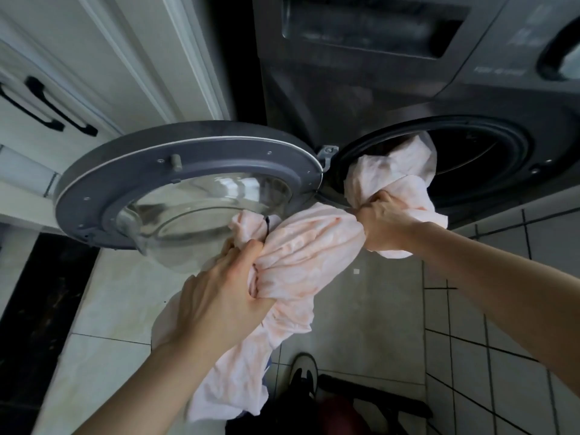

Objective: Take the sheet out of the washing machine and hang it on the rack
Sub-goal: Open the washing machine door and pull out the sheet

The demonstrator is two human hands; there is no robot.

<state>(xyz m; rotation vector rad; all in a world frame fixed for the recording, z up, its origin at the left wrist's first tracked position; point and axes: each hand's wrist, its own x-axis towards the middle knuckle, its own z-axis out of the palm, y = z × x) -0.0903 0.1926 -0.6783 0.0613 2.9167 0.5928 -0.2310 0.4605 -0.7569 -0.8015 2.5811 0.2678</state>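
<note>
Head view: left grip (219,296), right grip (384,218) clenched on twisted pink sheet (314,243) (damp, perhaps) from drum (489,158).

White cabinet (94,58), black handles (62,109) left; grey floor tiles (470,365), dark grout.

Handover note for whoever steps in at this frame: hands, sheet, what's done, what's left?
Left hand grips a bunched fold of the pink sheet below the open door.
Right hand grips it at the drum mouth.
Done: door open, much of the sheet pulled out, one end hanging toward the floor.
Left: free the part inside the drum, carry it to the rack, not in view.
</note>
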